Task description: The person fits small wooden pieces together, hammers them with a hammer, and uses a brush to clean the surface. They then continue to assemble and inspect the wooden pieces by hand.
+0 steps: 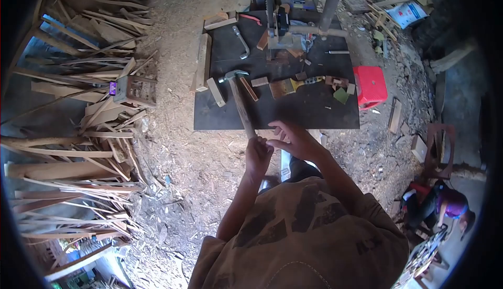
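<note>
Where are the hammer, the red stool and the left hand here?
Hammer [242,106], head view: mid-handle.
Red stool [371,81], head view: its top.
Left hand [257,157], head view: back of the hand.

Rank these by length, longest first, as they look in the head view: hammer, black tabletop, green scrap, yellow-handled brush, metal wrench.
1. Black tabletop
2. Hammer and yellow-handled brush: fairly close, and the held hammer may be nearer the camera, so not ranked
3. Metal wrench
4. Green scrap
</note>
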`<state>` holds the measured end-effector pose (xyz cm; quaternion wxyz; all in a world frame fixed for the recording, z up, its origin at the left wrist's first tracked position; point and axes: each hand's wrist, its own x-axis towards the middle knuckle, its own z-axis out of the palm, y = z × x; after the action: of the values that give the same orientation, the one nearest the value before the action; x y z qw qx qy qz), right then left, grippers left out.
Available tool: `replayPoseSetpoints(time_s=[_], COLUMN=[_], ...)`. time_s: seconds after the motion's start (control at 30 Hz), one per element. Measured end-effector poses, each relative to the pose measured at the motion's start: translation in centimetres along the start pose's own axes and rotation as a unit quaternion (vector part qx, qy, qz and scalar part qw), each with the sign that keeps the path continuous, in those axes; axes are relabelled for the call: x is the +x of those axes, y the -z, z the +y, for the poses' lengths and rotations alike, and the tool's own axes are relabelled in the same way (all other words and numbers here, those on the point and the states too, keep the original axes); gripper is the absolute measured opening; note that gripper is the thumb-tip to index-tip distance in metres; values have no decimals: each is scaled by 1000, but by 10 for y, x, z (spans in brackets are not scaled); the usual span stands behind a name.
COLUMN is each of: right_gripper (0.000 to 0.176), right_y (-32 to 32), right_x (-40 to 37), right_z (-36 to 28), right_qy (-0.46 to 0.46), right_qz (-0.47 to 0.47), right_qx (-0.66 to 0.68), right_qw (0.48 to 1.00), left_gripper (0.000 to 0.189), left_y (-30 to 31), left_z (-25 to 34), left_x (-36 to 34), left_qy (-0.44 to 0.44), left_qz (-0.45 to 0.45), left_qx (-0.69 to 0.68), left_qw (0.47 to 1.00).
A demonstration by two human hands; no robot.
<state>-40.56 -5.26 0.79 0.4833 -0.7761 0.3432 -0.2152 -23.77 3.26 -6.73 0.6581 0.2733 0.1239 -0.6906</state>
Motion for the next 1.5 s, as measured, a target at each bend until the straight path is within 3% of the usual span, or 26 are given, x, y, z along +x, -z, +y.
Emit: replayPoseSetpoints(time_s=[0.03,0.07,0.3,0.43,0.57,0.6,0.7,0.73,0.83,1.03,1.17,1.37,1.5], right_gripper=[54,52,36,31,31,30,30,37,43,42,32,29,30], right_y=[-5,-8,14,54,112,128,167,185,204,218,210,207,200], right_x=[-6,-12,-33,-10,34,49,86,100,128,171,174,182,172], right_z=[-1,-1,24,41,76,107,130,168,190,222,214,236,213], right_qy=[-40,-60,-81,-103,-43,38,-66,-82,-108,-76,-45,-3,14], right_qz=[-8,6,27,79,131,155,171,142,121,10,26,45,53], right_qx=[4,-16,-47,-60,-162,-223,-267,-340,-333,-366,-347,-377,-333], right_qw=[999,998,995,990,977,962,946,926,929,927,936,925,941], left_gripper=[22,28,37,42,44,44,40,36,30,24,23,23,21], left_y=[11,20,36,26,22,15,-5,-14,-12,-27,-43,-32,-36], left_z=[5,5,7,0,-14,-18,-31,-36,-52,-78,-91,-102,-103], left_x=[-2,-3,-15,-16,0,3,13,18,36,50,49,71,72], left_qy=[12,3,80,109,41,18,-34,-52,-105,-162,-166,-155,-140], left_qz=[-51,40,65,14,-16,-3,24,61,58,80,98,101,88], left_qx=[-22,19,20,-14,1,4,-56,-68,-115,-154,-131,-140,-122], left_qw=[998,999,994,994,999,1000,998,994,986,971,973,973,979])
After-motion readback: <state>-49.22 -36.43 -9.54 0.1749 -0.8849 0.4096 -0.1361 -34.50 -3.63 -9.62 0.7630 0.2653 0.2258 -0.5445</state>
